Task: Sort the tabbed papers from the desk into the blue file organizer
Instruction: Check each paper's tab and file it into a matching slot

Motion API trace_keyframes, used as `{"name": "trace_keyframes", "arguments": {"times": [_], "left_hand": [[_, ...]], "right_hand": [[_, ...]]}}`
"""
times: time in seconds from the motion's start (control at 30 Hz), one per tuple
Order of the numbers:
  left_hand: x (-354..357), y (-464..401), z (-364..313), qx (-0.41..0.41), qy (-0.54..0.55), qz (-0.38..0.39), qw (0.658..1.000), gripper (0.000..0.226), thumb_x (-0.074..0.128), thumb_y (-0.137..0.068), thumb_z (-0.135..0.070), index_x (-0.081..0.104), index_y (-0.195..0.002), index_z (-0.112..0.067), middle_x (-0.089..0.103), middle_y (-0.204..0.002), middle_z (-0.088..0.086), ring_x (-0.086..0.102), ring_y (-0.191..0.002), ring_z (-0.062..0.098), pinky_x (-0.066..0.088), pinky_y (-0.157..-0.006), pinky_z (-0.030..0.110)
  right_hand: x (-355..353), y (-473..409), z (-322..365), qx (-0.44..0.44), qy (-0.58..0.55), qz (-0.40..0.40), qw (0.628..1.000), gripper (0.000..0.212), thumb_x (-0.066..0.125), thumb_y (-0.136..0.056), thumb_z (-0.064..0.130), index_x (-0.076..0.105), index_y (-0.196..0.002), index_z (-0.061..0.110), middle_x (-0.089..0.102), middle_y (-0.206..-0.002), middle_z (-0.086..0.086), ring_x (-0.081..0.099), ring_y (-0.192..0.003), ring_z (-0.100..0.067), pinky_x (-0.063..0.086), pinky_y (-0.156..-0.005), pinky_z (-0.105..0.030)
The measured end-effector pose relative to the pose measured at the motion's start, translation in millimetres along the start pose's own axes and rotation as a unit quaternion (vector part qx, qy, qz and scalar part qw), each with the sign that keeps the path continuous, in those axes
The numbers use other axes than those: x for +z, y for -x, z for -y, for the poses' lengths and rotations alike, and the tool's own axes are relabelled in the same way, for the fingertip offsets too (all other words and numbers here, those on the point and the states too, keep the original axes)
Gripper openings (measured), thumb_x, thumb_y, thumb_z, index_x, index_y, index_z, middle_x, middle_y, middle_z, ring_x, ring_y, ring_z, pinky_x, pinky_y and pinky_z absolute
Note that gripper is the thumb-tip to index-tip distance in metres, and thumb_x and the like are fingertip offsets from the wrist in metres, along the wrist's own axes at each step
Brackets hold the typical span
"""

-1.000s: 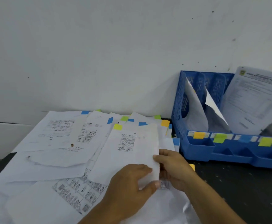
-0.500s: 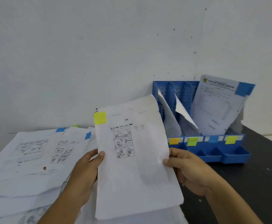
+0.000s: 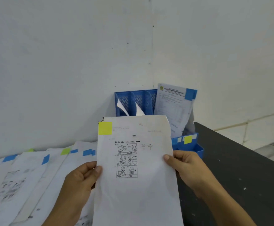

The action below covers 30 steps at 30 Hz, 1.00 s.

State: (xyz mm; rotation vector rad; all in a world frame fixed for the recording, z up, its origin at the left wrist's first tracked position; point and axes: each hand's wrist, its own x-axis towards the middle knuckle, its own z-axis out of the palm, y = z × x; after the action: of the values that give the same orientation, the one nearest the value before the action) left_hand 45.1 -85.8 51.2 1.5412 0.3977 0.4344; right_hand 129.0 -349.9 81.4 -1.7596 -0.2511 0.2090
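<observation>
Along the left part of the desk (image 3: 230, 168), up against the white wall (image 3: 68, 62), a loose spread of papers (image 3: 35, 176) lies overlapping, their far edges carrying small tabs: a blue tab (image 3: 9, 158) nearest the left edge, another blue tab (image 3: 45, 159) on the next sheet, a green tab (image 3: 65, 151) further in, and more blue tabs (image 3: 88, 152) just left of the raised sheet. The left hand (image 3: 81, 181) pinches the left edge of a held sheet (image 3: 138, 185), its thumb on the printed face and its fingers curled behind. This sheet stands nearly upright above the near edge of the desk, between the two hands, with a yellow tab (image 3: 105, 128) at its upper left corner and a block of six cartoon panels (image 3: 126, 160) printed at its middle. The right hand (image 3: 185, 167) grips the sheet's right edge the same way, thumb in front and fingers behind. Behind the sheet's top edge, at the far edge of the desk against the wall, stands the blue file organizer (image 3: 133, 101), partly hidden by the sheet; white paper shows in its left slots, and a printed document (image 3: 172, 108) with a blue tab at its upper right corner leans in its rightmost slot. A yellow label (image 3: 188, 139) sits on the organizer's front lip. To the right, the dark desk top runs to the frame's right edge.
</observation>
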Motion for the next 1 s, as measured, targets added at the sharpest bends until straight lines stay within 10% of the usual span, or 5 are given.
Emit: {"name": "trace_keyframes", "arguments": {"times": [0.27, 0.57, 1.0], "left_hand": [[29, -7, 7, 0.039, -0.119, 0.022, 0.992, 0.011, 0.07, -0.086, -0.016, 0.071, -0.093, -0.024, 0.075, -0.081, -0.002, 0.071, -0.082, 0.014, 0.05, -0.073, 0.026], [64, -16, 22, 0.099, -0.188, -0.002, 0.977, 0.016, 0.069, -0.087, -0.014, 0.067, -0.091, -0.03, 0.072, -0.091, -0.006, 0.068, -0.084, 0.014, 0.053, -0.08, 0.031], [185, -34, -28, 0.35, -0.208, 0.102, 0.908, 0.018, 0.066, -0.089, -0.02, 0.066, -0.104, -0.029, 0.066, -0.088, -0.017, 0.061, -0.086, -0.001, 0.05, -0.069, 0.011]], "right_hand": [[-90, 18, 6, -0.061, 0.018, -0.28, 0.958, 0.023, 0.066, -0.094, 0.022, 0.077, -0.074, 0.02, 0.076, -0.075, 0.001, 0.073, -0.074, -0.026, 0.057, -0.077, -0.041], [-176, 21, 21, -0.108, 0.138, -0.51, 0.842, 0.04, 0.052, -0.093, 0.051, 0.073, -0.099, 0.016, 0.067, -0.073, 0.003, 0.064, -0.07, -0.033, 0.057, -0.073, -0.049], [-203, -59, 54, -0.194, 0.19, -0.535, 0.8, 0.032, 0.053, -0.098, 0.025, 0.071, -0.086, 0.002, 0.063, -0.069, -0.013, 0.055, -0.071, -0.035, 0.04, -0.068, -0.034]]}}
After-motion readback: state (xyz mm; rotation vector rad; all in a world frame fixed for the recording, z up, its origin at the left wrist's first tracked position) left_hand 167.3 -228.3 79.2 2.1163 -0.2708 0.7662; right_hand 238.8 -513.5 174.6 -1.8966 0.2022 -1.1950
